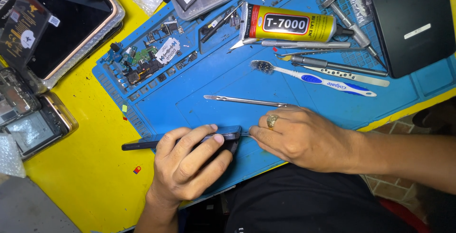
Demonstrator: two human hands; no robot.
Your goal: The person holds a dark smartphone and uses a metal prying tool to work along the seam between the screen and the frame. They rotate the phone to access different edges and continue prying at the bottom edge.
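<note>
My left hand (pixel 187 164) grips a dark smartphone (pixel 142 143) held on edge over the near part of the blue work mat (pixel 213 76). My right hand (pixel 299 135), wearing a gold ring, pinches a thin tool whose tip meets the phone's right end; most of the tool is hidden under the fingers. A long metal spudger (pixel 244 101) lies on the mat just beyond my right hand.
A yellow glue tube (pixel 289 23), toothbrush (pixel 313 78), screwdrivers (pixel 332 64) and small phone parts (pixel 142 60) lie on the mat's far side. A black phone (pixel 411 22) rests at right. Phones and frames (pixel 66 24) crowd the yellow table at left.
</note>
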